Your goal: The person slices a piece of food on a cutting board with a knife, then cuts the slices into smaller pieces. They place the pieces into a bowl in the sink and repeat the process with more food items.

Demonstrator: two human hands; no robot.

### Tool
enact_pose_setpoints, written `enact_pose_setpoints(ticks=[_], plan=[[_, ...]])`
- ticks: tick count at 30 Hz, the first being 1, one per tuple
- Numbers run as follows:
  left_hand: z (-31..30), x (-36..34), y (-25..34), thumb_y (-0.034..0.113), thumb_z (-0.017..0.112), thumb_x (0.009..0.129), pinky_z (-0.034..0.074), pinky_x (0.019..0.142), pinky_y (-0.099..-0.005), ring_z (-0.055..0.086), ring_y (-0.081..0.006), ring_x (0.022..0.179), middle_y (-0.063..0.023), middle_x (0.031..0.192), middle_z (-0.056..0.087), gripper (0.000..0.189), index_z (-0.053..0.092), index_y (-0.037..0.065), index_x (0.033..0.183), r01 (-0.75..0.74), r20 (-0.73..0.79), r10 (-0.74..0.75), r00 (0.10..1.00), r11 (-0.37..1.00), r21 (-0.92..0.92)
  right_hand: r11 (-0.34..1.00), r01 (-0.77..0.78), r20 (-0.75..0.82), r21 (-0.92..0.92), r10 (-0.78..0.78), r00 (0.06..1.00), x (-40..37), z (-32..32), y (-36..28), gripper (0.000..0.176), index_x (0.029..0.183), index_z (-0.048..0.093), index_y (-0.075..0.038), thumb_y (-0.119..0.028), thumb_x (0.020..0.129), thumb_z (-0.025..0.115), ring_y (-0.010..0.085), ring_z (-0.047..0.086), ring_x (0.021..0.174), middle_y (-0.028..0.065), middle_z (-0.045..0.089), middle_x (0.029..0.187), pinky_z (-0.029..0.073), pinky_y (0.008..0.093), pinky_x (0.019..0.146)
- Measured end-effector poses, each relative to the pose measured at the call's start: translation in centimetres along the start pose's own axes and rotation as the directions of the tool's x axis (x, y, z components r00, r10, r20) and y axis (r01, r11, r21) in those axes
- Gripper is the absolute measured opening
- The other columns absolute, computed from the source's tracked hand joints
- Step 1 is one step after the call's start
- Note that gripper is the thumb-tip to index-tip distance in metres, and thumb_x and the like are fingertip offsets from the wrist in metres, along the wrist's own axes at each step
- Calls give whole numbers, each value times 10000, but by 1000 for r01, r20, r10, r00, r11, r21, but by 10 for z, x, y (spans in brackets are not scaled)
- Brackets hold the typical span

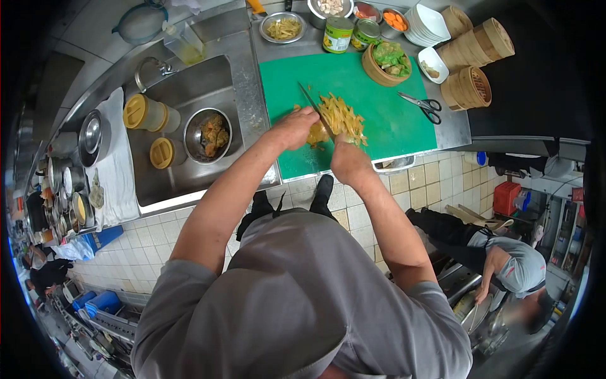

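My right hand (349, 163) is closed around the handle of a kitchen knife (310, 98), its blade pointing away from me over the green cutting board (391, 120). My left hand (295, 128) has its fingers curled and pressed on a piece of yellow vegetable (317, 134), left of the blade. Right of the knife lies a heap of sliced yellow strips (343, 119). Black-handled scissors (423, 106) rest open near the board's right edge. A bamboo steamer (386, 77) with green leaves stands at the board's back.
Two cans (338, 36) and a metal bowl of strips (282, 28) line the back. White dishes (427, 25) and bamboo steamers (476, 43) stand right. A sink (183, 177) on the left holds yellow-lidded containers and a metal bowl (208, 136). Another person (514, 262) works at right.
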State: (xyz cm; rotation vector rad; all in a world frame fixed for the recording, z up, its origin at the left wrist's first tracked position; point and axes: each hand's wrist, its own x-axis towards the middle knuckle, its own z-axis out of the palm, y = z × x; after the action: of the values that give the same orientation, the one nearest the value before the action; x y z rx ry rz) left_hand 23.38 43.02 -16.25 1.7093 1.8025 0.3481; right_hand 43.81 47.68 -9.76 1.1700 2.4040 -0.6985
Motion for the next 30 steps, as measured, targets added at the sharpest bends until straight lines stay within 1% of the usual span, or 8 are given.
enact_pose_setpoints(ticks=[5,11,13,16,19,21,23,30], plan=[[12,6,-13,-65,656,907,475,1148,-464,563,-392,1320,-145,1362,600,441,634,57,1330,-34,-30,35,999,999,17,1000,-18,-11,22,19,1000,29,48,12,313,1296,523,38,-71,1007,471,495,753,1070,329,762,1089,594,574,932],[15,5,-13,-80,640,875,490,1129,-464,573,-380,1325,-139,1351,609,439,651,59,1292,-33,-73,34,997,999,23,997,69,-83,46,-65,994,42,19,11,294,1284,493,42,-80,1018,469,511,739,1089,348,750,1133,574,595,950],[18,-2,-11,-123,598,847,497,1123,-462,582,-367,1333,-134,1356,611,476,661,66,1279,-4,-116,2,993,1000,-19,999,1,19,47,-2,1000,5,2,1,271,1253,497,36,-88,1013,480,516,738,1083,345,752,1122,576,596,943],[16,-4,-10,-109,599,855,500,1117,-464,589,-365,1320,-133,1347,611,451,664,63,1266,-52,-117,48,992,998,-29,1000,-8,-12,28,8,1000,26,57,15,286,1266,498,41,-85,1010,478,519,739,1070,345,753,1107,579,590,938],[16,0,-13,-96,607,862,502,1110,-471,591,-370,1304,-137,1331,608,443,662,65,1272,-56,-93,58,994,998,26,995,40,-71,87,-34,997,48,51,6,309,1285,489,48,-84,1006,475,518,744,1055,350,753,1099,579,591,933],[17,-6,-11,-43,698,897,500,1084,-477,589,-389,1260,-142,1288,617,355,661,47,1239,-53,-114,55,992,998,27,996,51,-53,74,-47,997,33,34,2,305,1282,486,45,-83,1005,472,519,745,1044,345,756,1082,581,591,926],[18,-3,-11,-61,665,886,505,1083,-480,594,-389,1260,-142,1289,612,369,666,58,1236,-38,-159,36,987,999,-6,996,71,-47,44,-69,996,26,14,0,301,1279,484,43,-81,1005,469,519,747,1034,339,759,1066,583,590,919],[26,-2,-21,-21,733,899,515,1060,-469,597,-390,1240,-144,1255,620,320,678,54,1204,-57,-141,56,988,998,-4,998,50,-80,47,-47,996,48,42,5,285,1256,510,48,-77,1003,474,517,742,1054,340,756,1077,583,582,929]])
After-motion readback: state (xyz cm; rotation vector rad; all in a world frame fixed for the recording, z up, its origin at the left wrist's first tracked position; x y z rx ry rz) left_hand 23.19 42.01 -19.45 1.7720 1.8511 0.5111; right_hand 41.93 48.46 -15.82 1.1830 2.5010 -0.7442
